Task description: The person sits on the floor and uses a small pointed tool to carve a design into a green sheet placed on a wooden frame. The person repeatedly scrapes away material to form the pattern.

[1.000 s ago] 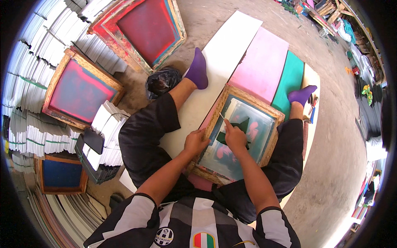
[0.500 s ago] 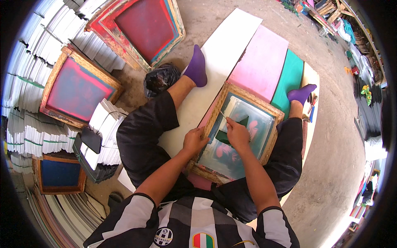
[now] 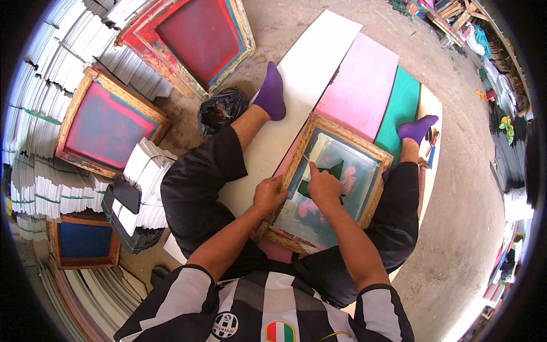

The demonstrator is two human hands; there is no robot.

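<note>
A wooden screen-printing frame lies tilted between my legs, with a pale, translucent mesh showing pink shapes. My left hand is closed on its left rail, fingers curled over the wood. Above the mesh is my right hand, its fingers closed and the index finger stretched toward the upper left. A thin stick-like tool is pinched there, mostly hidden by the fingers; its exact kind cannot be made out. Dark green angular patches show on the mesh around the right hand, partly covered by it.
White, pink and green boards lie beneath my legs. Framed screens lean at the left beside stacked white sheets. A black plastic bag sits near my left foot; tools with red and blue handles lie beyond my right foot.
My right hand has shifted slightly down and left over the mesh, and the thin tool shows less now. The left hand and the frame stay in place.
</note>
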